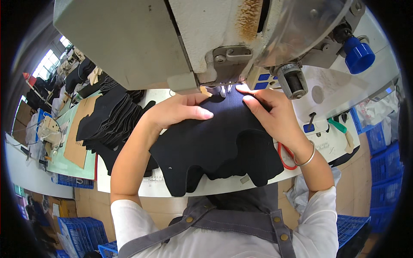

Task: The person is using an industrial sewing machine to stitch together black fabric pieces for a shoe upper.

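A cut piece of black fabric (206, 142) lies over the front of the white sewing table, its upper edge under the sewing machine's (232, 64) needle area. My left hand (178, 109) is at the fabric's upper left edge, thumb on top and fingers reaching toward the presser foot (223, 91). On the other side, my right hand (275, 114) holds the upper right edge between thumb and fingers, close to the foot. The machine head partly hides the fingertips. More black pieces (258, 155) lie under the lower right of the fabric.
Stacked black cut pieces (114, 118) stand left of my left forearm. Red-handled scissors (284, 158) lie by my right wrist. A green-handled tool (337, 125) rests farther right. Blue crates (385, 163) stand at the right, and another blue crate (84, 234) at lower left.
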Available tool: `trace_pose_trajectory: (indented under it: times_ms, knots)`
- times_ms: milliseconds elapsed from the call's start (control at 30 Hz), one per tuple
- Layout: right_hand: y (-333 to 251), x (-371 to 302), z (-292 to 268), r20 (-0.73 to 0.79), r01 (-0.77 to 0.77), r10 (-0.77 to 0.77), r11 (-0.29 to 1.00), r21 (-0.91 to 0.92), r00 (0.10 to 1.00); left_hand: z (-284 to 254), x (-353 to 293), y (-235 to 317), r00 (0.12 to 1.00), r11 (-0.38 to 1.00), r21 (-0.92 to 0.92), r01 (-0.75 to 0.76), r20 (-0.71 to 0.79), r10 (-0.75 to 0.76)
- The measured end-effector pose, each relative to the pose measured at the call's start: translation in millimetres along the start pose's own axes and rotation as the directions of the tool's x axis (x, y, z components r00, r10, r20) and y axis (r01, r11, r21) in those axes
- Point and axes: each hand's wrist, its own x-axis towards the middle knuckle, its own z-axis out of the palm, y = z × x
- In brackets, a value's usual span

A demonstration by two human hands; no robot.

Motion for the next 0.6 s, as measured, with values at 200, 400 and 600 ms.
trace_pose_trajectory:
  times_ms: [200, 400, 600]
  knots:
    - [8, -1, -2, -0.099, 0.083, -0.099, 0.985, -0.152, 0.99, 18, -2, 9, 0.976, 0.999, -0.026, -0.046, -0.212, 0.04]
    - [15, 0, -4, -0.15, 0.163, -0.213, 0.942, -0.294, 0.965, 32, -1, 1, 0.944, 0.988, -0.032, -0.154, -0.301, 0.137]
    - [12, -11, -6, -0.181, 0.18, -0.253, 0.923, -0.34, 0.95, 33, 1, -4, 0.921, 0.977, -0.117, -0.179, -0.369, 0.125]
